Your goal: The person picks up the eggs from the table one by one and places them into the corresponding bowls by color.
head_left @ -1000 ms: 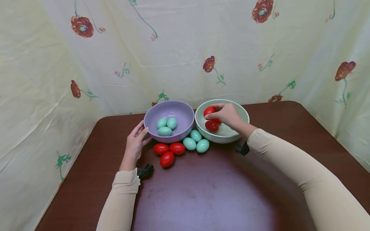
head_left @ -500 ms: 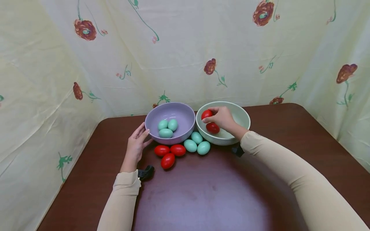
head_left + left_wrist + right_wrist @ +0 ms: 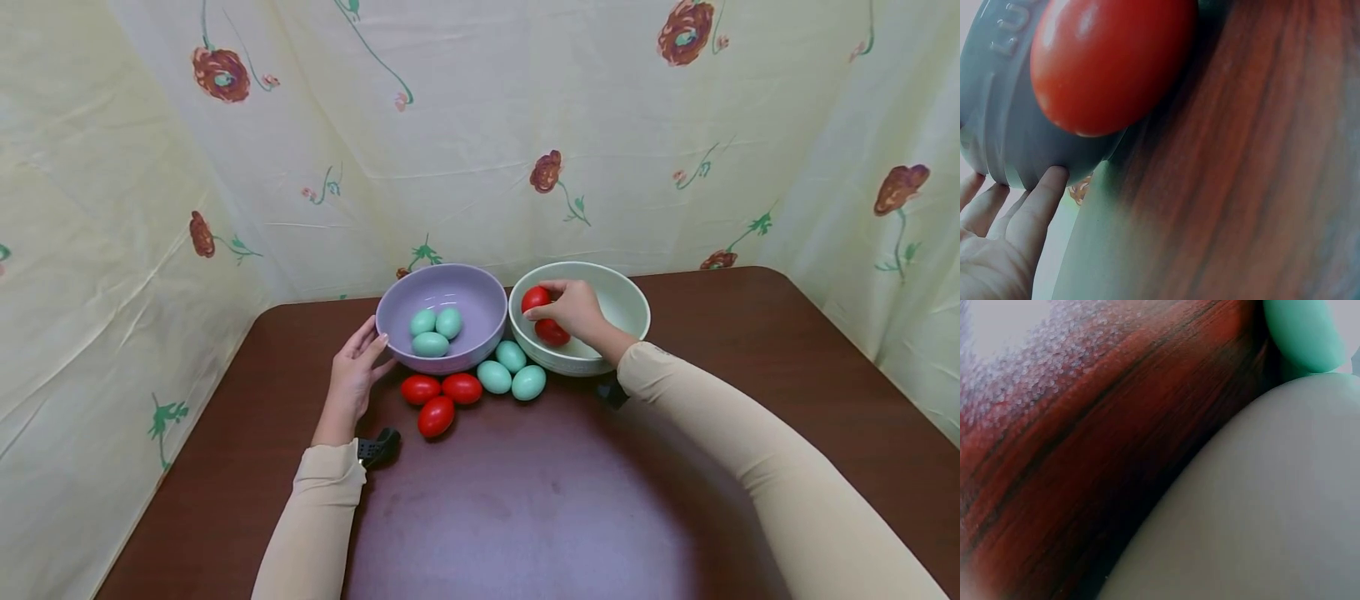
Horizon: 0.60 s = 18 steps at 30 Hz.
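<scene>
My left hand (image 3: 352, 371) is at the left side of a purple bowl (image 3: 482, 292). Its fairly straight fingers touch the outer wall, as the left wrist view also shows, and its thumb lies by the rim. Three mint-green eggs (image 3: 431, 344) lie inside that bowl. Over the pale green bowl (image 3: 626, 308), my right hand (image 3: 577, 310) pinches a red egg (image 3: 535, 298) between thumb and fingers, low inside the rim. Another red egg (image 3: 552, 332) lies just below it; the hand covers part of the bowl's inside. The right wrist view does not show the right hand.
In front of the purple bowl, three red eggs (image 3: 437, 417) sit on the dark wooden table (image 3: 540, 500). Three mint-green eggs (image 3: 528, 383) rest beside them, close to the pale green bowl. A flowered curtain (image 3: 465, 167) hangs behind the table.
My right hand, with the red egg, has shifted slightly left and lower inside the pale green bowl. The left hand keeps its place at the purple bowl.
</scene>
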### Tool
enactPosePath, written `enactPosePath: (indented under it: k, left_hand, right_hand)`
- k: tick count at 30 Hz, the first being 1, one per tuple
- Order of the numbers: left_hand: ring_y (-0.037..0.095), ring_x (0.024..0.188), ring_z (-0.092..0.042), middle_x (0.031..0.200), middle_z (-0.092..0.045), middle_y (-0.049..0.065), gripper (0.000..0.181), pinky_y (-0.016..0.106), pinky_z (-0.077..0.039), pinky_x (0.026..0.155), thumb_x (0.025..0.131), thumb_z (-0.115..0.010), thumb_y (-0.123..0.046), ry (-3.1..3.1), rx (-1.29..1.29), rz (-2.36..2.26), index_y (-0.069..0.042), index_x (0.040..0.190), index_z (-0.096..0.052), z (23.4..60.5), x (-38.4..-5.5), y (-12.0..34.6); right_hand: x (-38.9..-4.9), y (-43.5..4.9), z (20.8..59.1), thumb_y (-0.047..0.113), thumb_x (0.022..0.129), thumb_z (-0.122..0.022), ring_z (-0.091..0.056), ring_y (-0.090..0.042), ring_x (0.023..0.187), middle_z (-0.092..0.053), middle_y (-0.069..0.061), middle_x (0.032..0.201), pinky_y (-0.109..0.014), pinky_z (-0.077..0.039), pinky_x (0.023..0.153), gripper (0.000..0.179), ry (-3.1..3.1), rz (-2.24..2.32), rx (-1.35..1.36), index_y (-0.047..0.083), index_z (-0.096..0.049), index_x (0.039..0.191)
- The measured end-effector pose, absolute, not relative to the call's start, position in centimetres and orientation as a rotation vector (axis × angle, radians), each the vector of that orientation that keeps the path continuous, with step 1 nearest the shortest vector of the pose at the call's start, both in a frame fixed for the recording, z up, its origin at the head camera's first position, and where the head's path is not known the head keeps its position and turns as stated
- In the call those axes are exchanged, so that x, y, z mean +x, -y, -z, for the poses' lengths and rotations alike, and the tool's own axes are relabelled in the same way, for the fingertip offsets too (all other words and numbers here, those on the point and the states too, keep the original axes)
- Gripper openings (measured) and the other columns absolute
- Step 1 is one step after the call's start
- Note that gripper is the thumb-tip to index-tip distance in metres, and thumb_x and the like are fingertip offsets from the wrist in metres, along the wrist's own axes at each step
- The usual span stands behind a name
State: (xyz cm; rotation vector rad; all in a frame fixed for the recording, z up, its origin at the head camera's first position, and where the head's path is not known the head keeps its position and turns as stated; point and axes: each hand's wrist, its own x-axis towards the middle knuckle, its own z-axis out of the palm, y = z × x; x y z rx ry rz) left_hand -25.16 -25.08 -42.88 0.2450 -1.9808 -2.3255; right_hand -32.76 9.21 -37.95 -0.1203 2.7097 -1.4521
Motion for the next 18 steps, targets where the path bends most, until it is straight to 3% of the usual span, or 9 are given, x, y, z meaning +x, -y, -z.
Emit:
enactPosePath:
  k: [18]
  left_hand:
    - [0.022,0.142,-0.044,0.162,-0.035,0.005,0.058,0.044,-0.05,0.1,0.1,-0.059,-0.022,1.987,0.241,2.317,-0.018,0.154,-0.038,42.97,-25.21,25.13]
  right_hand:
    - [-32.86,-8.9,38.34,0.023,0.08,-0.083,-0.054,-0.032,0.124,-0.062,-0.016,0.137,-0.043,-0.049,0.103,0.066,-2.753,1.307,-0.21,0.007,-0.058,0.139]
